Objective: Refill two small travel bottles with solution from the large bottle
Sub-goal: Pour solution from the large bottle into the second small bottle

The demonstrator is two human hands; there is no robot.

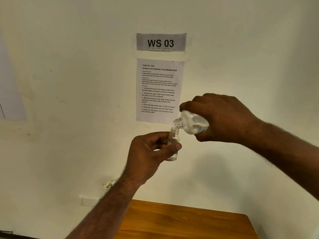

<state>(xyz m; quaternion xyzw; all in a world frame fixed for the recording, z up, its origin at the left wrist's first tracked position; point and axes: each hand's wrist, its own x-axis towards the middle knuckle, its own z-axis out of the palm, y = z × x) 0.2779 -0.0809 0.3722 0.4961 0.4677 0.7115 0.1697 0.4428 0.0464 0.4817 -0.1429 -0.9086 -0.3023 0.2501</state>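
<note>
My left hand grips a small clear travel bottle, upright and uncapped, raised in front of the wall. A little clear liquid shows at its bottom. My right hand holds the large bottle from above, tipped down to the left. Its open neck rests just over the small bottle's mouth. The large bottle's rear half is hidden in my right palm. No caps and no second travel bottle are in view.
A wooden table lies below, only its far edge showing. On the wall hang a "WS 03" sign and a printed task sheet. A white wall box and a small flower sit low on the left.
</note>
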